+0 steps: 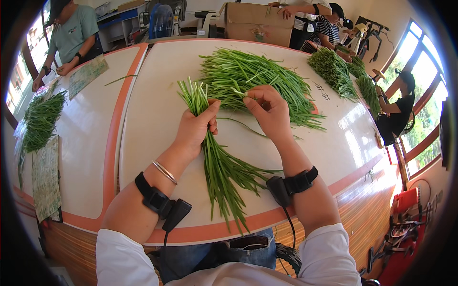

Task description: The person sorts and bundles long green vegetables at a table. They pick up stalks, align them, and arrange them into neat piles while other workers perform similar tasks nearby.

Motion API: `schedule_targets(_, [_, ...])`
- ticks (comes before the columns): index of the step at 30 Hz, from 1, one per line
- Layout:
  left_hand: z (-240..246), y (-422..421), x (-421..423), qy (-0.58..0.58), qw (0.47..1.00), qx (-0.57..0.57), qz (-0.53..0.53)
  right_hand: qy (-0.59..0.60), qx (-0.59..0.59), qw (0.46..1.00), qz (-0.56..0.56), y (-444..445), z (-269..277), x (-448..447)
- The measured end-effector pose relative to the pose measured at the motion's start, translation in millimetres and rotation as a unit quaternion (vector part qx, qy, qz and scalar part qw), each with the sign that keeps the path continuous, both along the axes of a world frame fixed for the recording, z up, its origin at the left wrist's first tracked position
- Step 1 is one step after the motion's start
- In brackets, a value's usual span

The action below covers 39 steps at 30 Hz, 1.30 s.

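Observation:
My left hand [200,127] is closed round a bunch of garlic chives [223,171], pale cut ends up and green leaves trailing down over the table's near edge. To its right, my right hand [266,107] pinches the pale end of a chive stalk [239,92] between thumb and fingertips; how far this stalk runs is hard to tell against the heap. Behind both hands lies a large heap of garlic chives [257,78] on the white tabletop [161,71]. One loose leaf [243,123] curves across the table between my hands and the heap.
A second table [86,143] with an orange border adjoins on the left, bearing a chive pile [44,119] and patterned mats [46,178]. More chives [332,71] lie at the far right. Several people work around the tables. A cardboard box [257,23] stands behind the far edge.

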<state>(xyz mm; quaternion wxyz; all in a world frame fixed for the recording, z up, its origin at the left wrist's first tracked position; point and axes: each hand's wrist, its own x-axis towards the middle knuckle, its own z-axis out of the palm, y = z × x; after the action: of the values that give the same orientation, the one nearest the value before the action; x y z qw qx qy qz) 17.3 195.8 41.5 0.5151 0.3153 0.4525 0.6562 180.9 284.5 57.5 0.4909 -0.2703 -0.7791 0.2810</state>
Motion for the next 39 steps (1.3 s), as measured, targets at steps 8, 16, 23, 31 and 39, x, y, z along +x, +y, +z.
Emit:
schedule_targets(8, [-1.7, 0.1, 2.7, 0.075, 0.993, 0.079, -0.050, -0.011, -0.265, 0.951, 0.160, -12.4, 4.8, -3.1])
schedule_targets(16, [-1.9, 1.6, 0.3, 0.079, 0.994, 0.068, -0.044, -0.099, -0.269, 0.943, 0.172, -10.6, -0.1, -2.9])
schedule_targets(23, [1.5, -0.3, 2.7, 0.046, 0.997, 0.060, -0.010, -0.140, -0.274, 0.927, 0.214, -7.7, -2.6, 0.7])
schedule_targets(31, [-3.0, 0.4, 0.3, 0.076, 0.995, 0.057, -0.019, -0.238, -0.224, 0.927, 0.184, -7.3, 2.0, 4.3])
schedule_targets(39, [-5.3, 3.2, -4.7, -0.041, 0.995, 0.057, 0.067, -0.397, -0.138, 0.859, 0.293, -6.4, 2.5, 14.0])
